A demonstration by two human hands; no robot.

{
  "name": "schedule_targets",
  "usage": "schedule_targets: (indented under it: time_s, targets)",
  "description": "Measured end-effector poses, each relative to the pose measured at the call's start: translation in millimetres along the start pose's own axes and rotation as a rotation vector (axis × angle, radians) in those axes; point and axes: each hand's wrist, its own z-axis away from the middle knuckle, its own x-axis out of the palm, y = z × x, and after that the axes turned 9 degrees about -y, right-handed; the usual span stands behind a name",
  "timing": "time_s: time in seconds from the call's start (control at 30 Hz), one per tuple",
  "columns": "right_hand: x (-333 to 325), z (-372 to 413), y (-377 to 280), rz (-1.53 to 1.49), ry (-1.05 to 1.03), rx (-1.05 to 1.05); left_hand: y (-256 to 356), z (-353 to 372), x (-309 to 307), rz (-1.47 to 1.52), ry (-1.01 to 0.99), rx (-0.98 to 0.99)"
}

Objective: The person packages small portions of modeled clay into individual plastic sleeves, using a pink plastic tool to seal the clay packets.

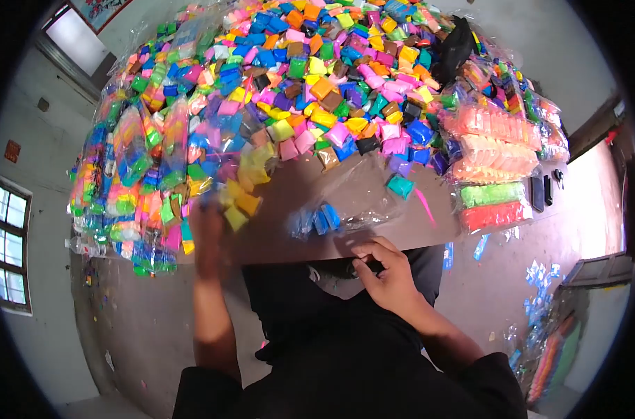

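My left hand point(209, 237) is smeared by motion at the table's front edge, beside yellow packets point(244, 202) and the left side of the heap. Whether its fingers hold anything does not show. My right hand point(386, 271) is at the front edge of the table, its fingers curled toward the thumb; anything pinched there is too small to make out. Just beyond it lies a clear plastic bag point(363, 188) with a few blue packets point(324, 219) at its left end. A teal packet point(400, 186) rests at the bag's right side.
A large heap of small colourful packets point(324, 87) covers the brown table point(429, 227). Filled clear bags stand at left point(132, 150) and right point(495, 146). A black bag point(455, 52) lies on the heap. Blue wrappers point(539, 286) litter the floor at right.
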Motion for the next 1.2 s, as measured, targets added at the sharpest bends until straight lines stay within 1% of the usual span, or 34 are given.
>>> schedule_targets:
  time_s: [0.03, 0.07, 0.13, 0.17, 0.2, 0.27, 0.33, 0.37, 0.43, 0.47, 0.53, 0.57, 0.63, 0.67, 0.77, 0.83, 0.87, 0.93, 0.97, 1.03, 1.07, 1.13, 1.17, 1.2]
  targets:
    - [3, -3, 0, -0.001, -0.01, -0.003, 22, 3, -10, 0.307, 0.014, -0.186]
    - [5, -7, 0, 0.007, -0.02, -0.027, 43, 6, -16, 0.309, 0.021, -0.187]
    - [11, -8, -2, 0.013, -0.033, -0.044, 70, 16, -19, 0.715, 0.032, -0.221]
    - [13, -10, -3, 0.007, -0.046, -0.045, 73, 28, -14, 0.795, 0.018, -0.226]
    - [16, -12, -4, -0.002, -0.056, -0.048, 66, 39, -6, 0.794, 0.024, -0.224]
    - [21, -12, -6, -0.019, -0.069, -0.056, 44, 61, 17, 1.278, -0.12, -0.354]
    - [25, -6, -6, -0.024, -0.072, -0.033, 68, 101, 34, 1.43, -0.284, -0.549]
    - [28, -4, -6, -0.033, -0.097, -0.02, 73, 117, 42, 1.432, -0.293, -0.572]
    - [31, -5, -11, -0.093, -0.148, 0.003, 78, 141, 57, 1.536, -0.451, -0.6]
    - [34, -5, -11, -0.087, -0.151, 0.023, 80, 148, 62, 1.544, -0.452, -0.622]
    - [40, -7, -9, -0.055, -0.167, -0.026, 83, 151, 67, 1.671, -0.59, -0.509]
    - [40, -6, -11, -0.058, -0.173, -0.028, 78, 144, 66, 1.672, -0.582, -0.507]
    - [39, -9, -16, -0.06, -0.2, 0.0, 70, 122, 58, 1.658, -0.398, -0.379]
    - [40, -9, -14, -0.066, -0.205, -0.007, 67, 123, 54, 1.654, -0.391, -0.372]
    - [42, -4, -9, -0.022, -0.222, -0.039, 91, 142, 48, 1.591, -0.414, -0.403]
    - [44, -1, -9, -0.079, -0.194, -0.039, 106, 158, 55, 1.57, -0.504, -0.398]
    - [45, -1, -13, -0.075, -0.188, -0.032, 117, 166, 59, 1.571, -0.512, -0.405]
    - [47, -4, -27, -0.122, -0.073, -0.033, 142, 183, 68, 1.421, -0.488, -0.372]
    - [46, -6, -33, -0.108, -0.064, -0.025, 150, 188, 73, 1.429, -0.504, -0.38]
    - [42, -12, -42, -0.049, 0.069, -0.098, 159, 199, 83, 1.254, -0.579, -0.227]
    - [39, -13, -39, -0.035, 0.076, -0.088, 160, 204, 90, 1.263, -0.594, -0.235]
    - [31, -14, -30, 0.034, 0.096, -0.211, 162, 210, 101, 1.173, -0.52, -0.259]
    - [28, -9, -24, 0.017, 0.083, -0.153, 162, 213, 103, 1.181, -0.53, -0.261]
    - [25, -5, -18, 0.026, 0.086, -0.149, 161, 216, 104, 1.11, -0.552, -0.149]
